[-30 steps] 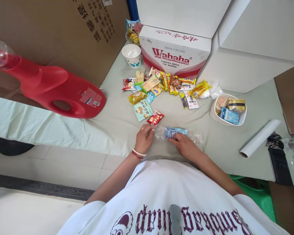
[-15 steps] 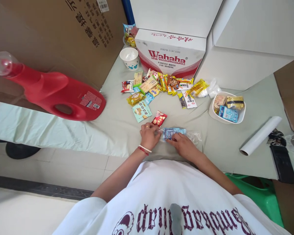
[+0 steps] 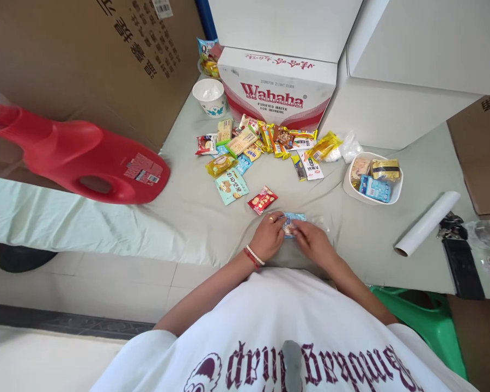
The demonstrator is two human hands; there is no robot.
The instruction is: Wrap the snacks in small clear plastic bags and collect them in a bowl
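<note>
In front of my body lies a small blue packet [image 3: 296,218] with clear plastic film [image 3: 320,222] around it, the film spreading out to the right. My left hand [image 3: 268,234] is at the packet's left edge, its fingers closed on the film there. Over the packet's lower right part, my right hand [image 3: 313,239] pinches at the film with thumb and forefinger. Both hands hide parts of the packet. Just beyond my left hand is a red snack packet [image 3: 262,200], touched by neither hand.
A pile of wrapped snacks [image 3: 245,142] lies before the Wahaba-style red-and-white water carton [image 3: 277,90]. To the right stand a white tub [image 3: 353,190] of packets and a white roll [image 3: 427,223]. A paper cup [image 3: 209,98] and large red bottle [image 3: 102,158] are left.
My left hand has moved right, up against the blue packet, bringing the film's left end in. My right hand now pinches closer to the packet's middle. The view has shifted slightly.
</note>
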